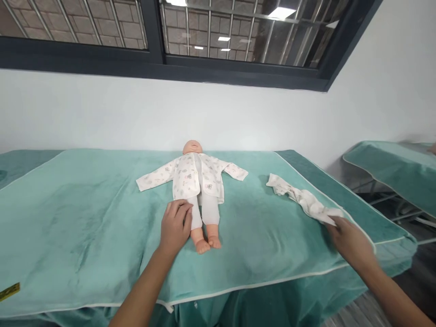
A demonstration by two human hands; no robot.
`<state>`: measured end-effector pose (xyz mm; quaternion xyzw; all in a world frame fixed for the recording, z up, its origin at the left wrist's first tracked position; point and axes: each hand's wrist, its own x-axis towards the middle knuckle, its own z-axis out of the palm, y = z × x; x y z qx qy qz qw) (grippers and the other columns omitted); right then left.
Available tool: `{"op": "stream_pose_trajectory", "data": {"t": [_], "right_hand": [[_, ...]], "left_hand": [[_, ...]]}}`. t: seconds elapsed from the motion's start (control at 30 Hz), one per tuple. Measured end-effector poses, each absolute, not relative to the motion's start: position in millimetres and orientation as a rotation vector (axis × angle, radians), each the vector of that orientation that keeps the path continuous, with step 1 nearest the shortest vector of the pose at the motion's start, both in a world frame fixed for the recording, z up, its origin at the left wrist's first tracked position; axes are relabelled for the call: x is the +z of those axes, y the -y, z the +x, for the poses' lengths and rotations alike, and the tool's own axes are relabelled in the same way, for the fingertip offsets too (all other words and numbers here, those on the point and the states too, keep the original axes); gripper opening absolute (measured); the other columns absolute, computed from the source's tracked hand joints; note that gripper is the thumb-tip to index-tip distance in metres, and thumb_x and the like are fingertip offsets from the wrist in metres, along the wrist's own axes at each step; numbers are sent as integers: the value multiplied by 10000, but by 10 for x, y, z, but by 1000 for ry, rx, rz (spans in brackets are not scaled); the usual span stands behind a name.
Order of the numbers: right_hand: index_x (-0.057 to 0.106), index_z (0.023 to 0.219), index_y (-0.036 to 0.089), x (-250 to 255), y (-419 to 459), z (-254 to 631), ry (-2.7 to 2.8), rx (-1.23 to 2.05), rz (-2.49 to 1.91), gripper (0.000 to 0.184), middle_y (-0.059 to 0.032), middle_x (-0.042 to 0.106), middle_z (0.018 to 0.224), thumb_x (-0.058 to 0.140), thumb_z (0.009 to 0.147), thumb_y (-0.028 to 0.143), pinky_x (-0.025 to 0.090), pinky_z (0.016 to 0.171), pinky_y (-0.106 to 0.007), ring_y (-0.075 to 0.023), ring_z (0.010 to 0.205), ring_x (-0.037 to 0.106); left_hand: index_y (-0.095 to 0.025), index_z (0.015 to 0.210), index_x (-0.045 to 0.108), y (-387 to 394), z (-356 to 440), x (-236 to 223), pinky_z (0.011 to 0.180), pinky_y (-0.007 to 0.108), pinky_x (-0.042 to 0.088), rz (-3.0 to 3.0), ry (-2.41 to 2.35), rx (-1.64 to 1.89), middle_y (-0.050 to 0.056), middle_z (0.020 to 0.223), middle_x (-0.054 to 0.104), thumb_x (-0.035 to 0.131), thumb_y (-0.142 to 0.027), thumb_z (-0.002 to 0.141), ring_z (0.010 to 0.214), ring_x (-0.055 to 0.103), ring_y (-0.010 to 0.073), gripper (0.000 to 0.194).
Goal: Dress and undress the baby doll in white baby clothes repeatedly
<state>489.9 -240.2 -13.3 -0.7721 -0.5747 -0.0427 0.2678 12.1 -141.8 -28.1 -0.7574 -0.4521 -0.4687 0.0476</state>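
Note:
A baby doll (210,210) lies on its back on a green cloth (102,218), feet toward me. It wears white leggings and a white printed jacket (186,177) that hangs unfastened at the front, sleeves spread to both sides. My left hand (176,222) rests against the doll's leg just below the jacket hem, fingers loosely bent and not gripping. Off to the right, my right hand (349,240) pinches the near end of a crumpled white printed baby garment (303,198). The garment's far end trails on the cloth; its exact kind is unclear.
Behind the table rises a white wall (136,113) with a dark-framed barred window (238,68). A second green-covered table (391,163) stands at the right, with part of another person's hand (432,148) at the edge. A yellow-black sticker (10,291) lies lower left.

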Motion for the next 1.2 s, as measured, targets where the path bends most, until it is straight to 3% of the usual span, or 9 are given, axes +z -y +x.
{"op": "stream_pose_trajectory", "data": {"t": [0.13, 0.27, 0.37, 0.53, 0.6, 0.7, 0.9, 1.07, 1.2], "right_hand": [[533, 715, 254, 239, 2088, 4003, 1433, 319, -1935, 321, -32, 570, 654, 505, 831, 552, 411, 633, -358, -226, 645, 532], [568, 780, 204, 509, 1848, 3057, 1366, 852, -1537, 353, -12, 592, 719, 582, 810, 555, 434, 614, -300, -179, 669, 531], [589, 928, 198, 703, 1758, 2521, 1283, 1229, -1167, 314, -26, 644, 853, 633, 808, 485, 490, 716, -314, -183, 778, 593], [569, 1105, 208, 988, 1695, 1945, 1354, 1537, -840, 384, -44, 664, 997, 700, 764, 325, 511, 856, -363, -198, 906, 627], [569, 1040, 210, 1061, 1626, 1817, 1452, 1508, -863, 318, -17, 652, 936, 691, 757, 287, 520, 816, -343, -178, 858, 622], [515, 818, 210, 1185, 1484, 1738, 1684, 1254, -1088, 180, 33, 587, 729, 664, 757, 291, 487, 644, -274, -146, 702, 584], [498, 708, 210, 1619, 1414, 1761, 2113, 493, -1375, 205, 39, 537, 634, 576, 815, 366, 311, 514, -248, -118, 567, 462], [555, 809, 194, 1932, 1491, 1741, 2178, 71, -1322, 103, 25, 548, 695, 570, 825, 294, 326, 587, -253, -115, 591, 456], [567, 1039, 185, 2079, 1516, 1730, 2290, -64, -962, 179, -32, 584, 997, 533, 884, 270, 412, 720, -288, -162, 827, 541]], "left_hand": [[-193, 990, 626, 1479, 109, -265, 857, 392, 479, -2362, 1419, -1486, 86, 993, 616, 463, -203, 928, 934, 560, 214, 175], [-201, 965, 620, 1635, 132, -189, 844, 369, 481, -2475, 1626, -1671, 75, 1000, 621, 472, -259, 933, 953, 578, 208, 163], [-214, 1058, 607, 1832, 184, -88, 802, 337, 489, -2663, 1802, -1824, 57, 992, 640, 509, -324, 919, 912, 601, 193, 202], [-232, 1228, 525, 1987, 216, 160, 883, 323, 484, -2654, 2011, -2133, 59, 1167, 638, 679, -368, 806, 1014, 606, 200, 469], [-222, 1232, 525, 1938, 170, 293, 928, 332, 469, -2461, 1983, -2369, 69, 1233, 624, 658, -378, 825, 1083, 596, 211, 455], [-181, 1120, 597, 1847, 82, 525, 956, 347, 457, -2287, 1879, -2597, 72, 1158, 663, 632, -393, 848, 1115, 593, 230, 347], [-177, 1080, 648, 1836, 49, 931, 920, 312, 467, -2191, 1699, -2743, 48, 1097, 688, 654, -384, 834, 1071, 609, 212, 321], [-193, 1072, 663, 1824, 69, 1181, 840, 291, 474, -2176, 1662, -2789, 26, 1043, 682, 605, -361, 859, 977, 615, 193, 278], [-172, 982, 670, 1839, 68, 1380, 815, 284, 478, -2096, 1581, -2952, 22, 955, 673, 576, -296, 829, 927, 613, 189, 217]]}}
